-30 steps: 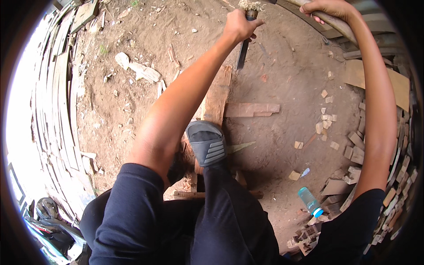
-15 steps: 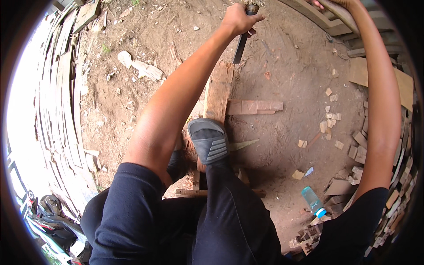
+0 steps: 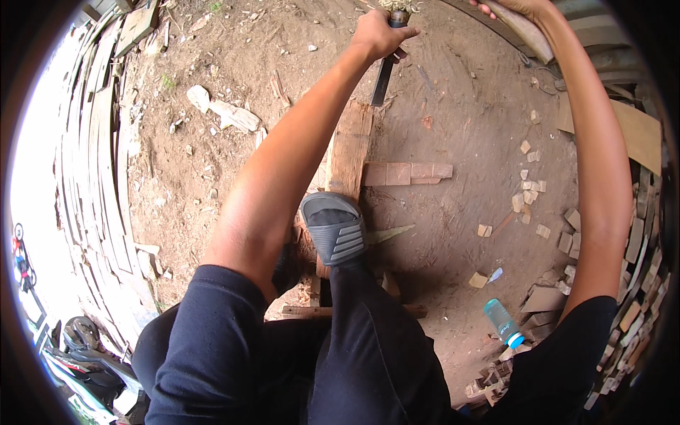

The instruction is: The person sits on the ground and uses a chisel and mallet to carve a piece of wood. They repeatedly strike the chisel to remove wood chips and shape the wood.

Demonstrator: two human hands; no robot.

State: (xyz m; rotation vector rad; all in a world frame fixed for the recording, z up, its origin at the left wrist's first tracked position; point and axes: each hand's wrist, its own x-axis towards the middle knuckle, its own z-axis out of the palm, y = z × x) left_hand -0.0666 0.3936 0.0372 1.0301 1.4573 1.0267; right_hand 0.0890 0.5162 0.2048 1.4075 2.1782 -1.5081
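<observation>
My left hand (image 3: 379, 32) is stretched far forward and closed around the handle of a chisel (image 3: 382, 78). Its dark blade points down at the far end of a wooden plank (image 3: 349, 149) lying on the dirt. My right hand (image 3: 511, 7) sits at the top edge, partly cut off, gripping a rounded wooden club (image 3: 530, 37). My foot in a grey sandal (image 3: 334, 228) presses on the near end of the plank. A shorter board (image 3: 405, 173) lies crosswise against the plank's right side.
Long planks are stacked along the left (image 3: 92, 142). Small wood offcuts (image 3: 531, 195) and piled blocks (image 3: 637, 241) lie to the right. A blue plastic bottle (image 3: 503, 322) rests on the ground at lower right. A parked motorbike (image 3: 78, 354) shows at lower left.
Both hands stay at the plank's far end with only slight shifts; the right hand with the club has moved a little along the top edge. The foot remains on the plank.
</observation>
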